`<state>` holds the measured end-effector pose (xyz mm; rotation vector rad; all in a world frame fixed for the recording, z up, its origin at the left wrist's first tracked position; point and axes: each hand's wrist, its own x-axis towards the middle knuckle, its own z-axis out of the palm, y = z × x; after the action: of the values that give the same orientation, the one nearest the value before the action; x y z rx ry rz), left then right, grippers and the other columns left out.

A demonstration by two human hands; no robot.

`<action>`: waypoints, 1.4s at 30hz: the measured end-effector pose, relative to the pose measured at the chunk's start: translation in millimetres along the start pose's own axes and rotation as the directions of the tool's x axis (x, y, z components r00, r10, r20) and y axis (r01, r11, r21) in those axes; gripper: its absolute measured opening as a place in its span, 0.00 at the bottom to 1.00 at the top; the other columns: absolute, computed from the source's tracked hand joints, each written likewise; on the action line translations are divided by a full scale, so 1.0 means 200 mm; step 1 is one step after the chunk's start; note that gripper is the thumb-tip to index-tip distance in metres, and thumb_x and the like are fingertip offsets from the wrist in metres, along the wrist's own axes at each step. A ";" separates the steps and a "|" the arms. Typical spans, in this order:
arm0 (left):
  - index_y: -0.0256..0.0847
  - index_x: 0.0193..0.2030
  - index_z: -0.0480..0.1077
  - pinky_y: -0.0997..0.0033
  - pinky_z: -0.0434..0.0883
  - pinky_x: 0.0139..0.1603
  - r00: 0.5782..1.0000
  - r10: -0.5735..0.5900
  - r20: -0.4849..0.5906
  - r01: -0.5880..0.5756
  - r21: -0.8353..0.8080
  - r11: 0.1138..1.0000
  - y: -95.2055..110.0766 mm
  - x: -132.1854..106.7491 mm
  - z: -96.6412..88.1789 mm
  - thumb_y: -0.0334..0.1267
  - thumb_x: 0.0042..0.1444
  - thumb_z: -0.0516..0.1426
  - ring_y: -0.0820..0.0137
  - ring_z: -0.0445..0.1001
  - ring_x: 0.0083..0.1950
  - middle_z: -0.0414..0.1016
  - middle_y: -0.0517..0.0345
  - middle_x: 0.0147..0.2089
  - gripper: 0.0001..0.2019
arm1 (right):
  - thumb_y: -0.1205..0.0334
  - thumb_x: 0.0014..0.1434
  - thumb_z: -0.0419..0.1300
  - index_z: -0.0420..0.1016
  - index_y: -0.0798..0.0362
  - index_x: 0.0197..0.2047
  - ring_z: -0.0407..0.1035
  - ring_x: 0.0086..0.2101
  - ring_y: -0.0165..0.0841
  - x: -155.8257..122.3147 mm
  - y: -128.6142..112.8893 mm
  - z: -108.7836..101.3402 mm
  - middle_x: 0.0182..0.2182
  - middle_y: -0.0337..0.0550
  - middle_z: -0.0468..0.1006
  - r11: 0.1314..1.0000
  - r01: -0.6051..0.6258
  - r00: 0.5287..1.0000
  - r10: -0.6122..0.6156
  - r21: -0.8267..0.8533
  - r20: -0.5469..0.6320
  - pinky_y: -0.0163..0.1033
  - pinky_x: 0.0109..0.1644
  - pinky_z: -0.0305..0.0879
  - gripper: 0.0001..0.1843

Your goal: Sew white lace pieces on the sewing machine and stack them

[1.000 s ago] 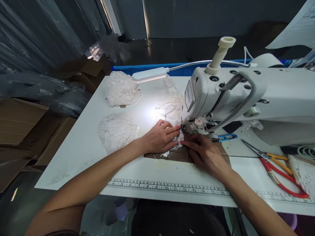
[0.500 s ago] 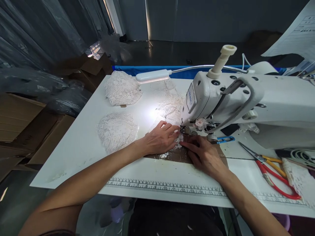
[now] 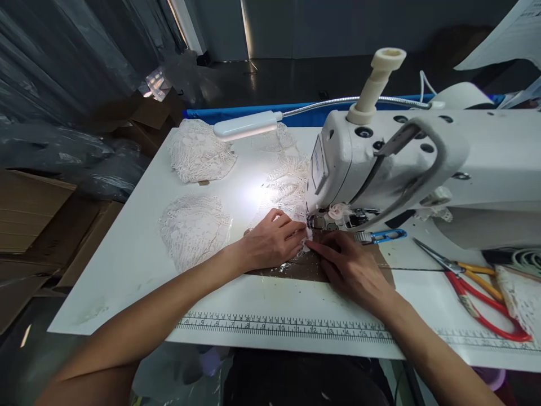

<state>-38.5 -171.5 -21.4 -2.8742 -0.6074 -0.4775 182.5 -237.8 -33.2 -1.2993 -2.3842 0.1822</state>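
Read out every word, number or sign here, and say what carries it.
"4 5 6 7 8 9 10 11 12 13 14 15 16": ruler along the near edge of the table; smaller figures too fine.
Badge on the sewing machine: too blurred.
Paper at upper right: too blurred.
Cardboard box: faint print, unreadable.

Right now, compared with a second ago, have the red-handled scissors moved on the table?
No. Judged against the ruler scale, the red-handled scissors show no visible shift either way.
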 end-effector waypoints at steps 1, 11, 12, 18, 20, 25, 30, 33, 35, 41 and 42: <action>0.35 0.51 0.68 0.59 0.66 0.47 1.000 -0.009 0.006 0.009 0.004 1.000 0.00 0.00 0.00 0.36 0.66 0.50 0.66 0.69 0.42 0.72 0.48 0.52 0.12 | 0.69 0.61 0.50 0.75 0.51 0.54 0.69 0.39 0.42 0.00 0.00 0.00 0.42 0.54 0.73 1.000 -0.001 1.000 0.001 -0.017 -0.002 0.46 0.37 0.71 0.20; 0.36 0.49 0.68 0.63 0.62 0.40 0.985 -0.159 0.066 0.152 0.090 0.984 0.01 0.05 0.01 0.37 0.67 0.47 0.65 0.67 0.41 0.71 0.49 0.44 0.12 | 0.67 0.66 0.44 0.69 0.54 0.59 0.71 0.34 0.41 0.06 0.00 0.01 0.39 0.56 0.74 0.995 -0.005 1.000 0.005 -0.102 0.006 0.47 0.37 0.71 0.22; 0.35 0.48 0.69 0.63 0.62 0.39 0.984 -0.168 0.063 0.162 0.099 0.982 0.01 0.05 0.01 0.37 0.67 0.47 0.64 0.67 0.41 0.71 0.49 0.43 0.12 | 0.66 0.66 0.45 0.67 0.53 0.60 0.71 0.36 0.41 0.06 0.00 0.01 0.40 0.55 0.73 0.997 -0.018 1.000 0.018 -0.075 -0.007 0.48 0.39 0.71 0.22; 0.32 0.50 0.68 0.60 0.63 0.41 0.979 -0.202 0.028 0.198 0.117 0.973 0.05 0.05 0.01 0.39 0.66 0.49 0.63 0.68 0.41 0.71 0.46 0.45 0.13 | 0.61 0.65 0.49 0.67 0.51 0.61 0.73 0.43 0.41 0.00 0.06 0.00 0.47 0.54 0.73 0.951 -0.221 0.971 0.235 0.215 -0.044 0.45 0.45 0.71 0.22; 0.33 0.50 0.68 0.60 0.64 0.41 0.982 -0.189 -0.001 0.189 0.093 0.978 0.02 0.04 -0.01 0.39 0.66 0.50 0.63 0.69 0.41 0.71 0.46 0.44 0.13 | 0.61 0.64 0.51 0.68 0.51 0.59 0.73 0.44 0.42 0.00 0.07 -0.03 0.48 0.54 0.73 0.934 -0.265 0.961 0.277 0.239 -0.017 0.45 0.45 0.71 0.21; 0.35 0.47 0.69 0.62 0.68 0.45 0.997 0.008 -0.076 -0.018 -0.139 0.990 -0.08 0.01 -0.06 0.35 0.64 0.54 0.66 0.72 0.44 0.73 0.48 0.47 0.08 | 0.60 0.63 0.50 0.71 0.54 0.54 0.73 0.37 0.40 0.04 0.08 -0.11 0.43 0.52 0.76 0.916 -0.315 0.949 0.299 0.248 0.100 0.43 0.39 0.69 0.19; 0.36 0.44 0.70 0.63 0.73 0.44 0.990 0.088 -0.113 -0.117 -0.285 0.951 -0.09 0.01 0.00 0.33 0.63 0.55 0.67 0.74 0.44 0.75 0.49 0.46 0.06 | 0.60 0.63 0.48 0.73 0.56 0.46 0.71 0.30 0.37 0.08 0.09 -0.14 0.31 0.47 0.77 0.945 -0.257 0.960 0.225 0.203 0.168 0.41 0.34 0.66 0.15; 0.35 0.41 0.69 0.67 0.74 0.43 0.987 -0.024 -0.160 -0.033 -0.342 0.939 -0.07 0.02 0.04 0.30 0.64 0.52 0.69 0.75 0.43 0.75 0.50 0.43 0.05 | 0.60 0.64 0.46 0.72 0.57 0.45 0.72 0.33 0.39 0.09 0.09 -0.11 0.35 0.50 0.77 0.962 -0.216 0.972 0.196 0.166 0.134 0.41 0.35 0.66 0.16; 0.35 0.40 0.68 0.70 0.74 0.39 0.971 -0.152 -0.184 0.063 -0.414 0.908 -0.06 0.03 0.04 0.29 0.64 0.51 0.71 0.74 0.40 0.75 0.52 0.38 0.05 | 0.59 0.65 0.46 0.73 0.56 0.45 0.72 0.32 0.39 0.08 0.09 -0.09 0.36 0.50 0.77 0.968 -0.217 0.972 0.202 0.127 0.123 0.41 0.34 0.65 0.17; 0.36 0.35 0.66 0.75 0.70 0.29 0.925 -0.329 -0.189 0.204 -0.484 0.851 -0.04 0.04 0.01 0.30 0.64 0.51 0.76 0.70 0.30 0.71 0.58 0.31 0.06 | 0.62 0.66 0.47 0.68 0.51 0.59 0.72 0.35 0.38 0.05 0.03 -0.04 0.46 0.53 0.74 0.999 -0.040 0.998 0.040 0.001 0.058 0.42 0.38 0.68 0.21; 0.36 0.36 0.66 0.75 0.71 0.30 0.931 -0.317 -0.183 0.196 -0.482 0.854 -0.04 0.04 0.00 0.30 0.64 0.51 0.75 0.70 0.30 0.72 0.57 0.32 0.06 | 0.62 0.66 0.47 0.67 0.52 0.60 0.71 0.36 0.39 0.05 0.02 -0.03 0.46 0.54 0.73 1.000 -0.012 0.999 0.013 -0.018 0.046 0.43 0.39 0.68 0.21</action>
<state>-33.8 -161.5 -18.7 -3.0800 -0.9527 -1.1607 183.5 -227.6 -25.4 -1.3320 -2.4220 0.1977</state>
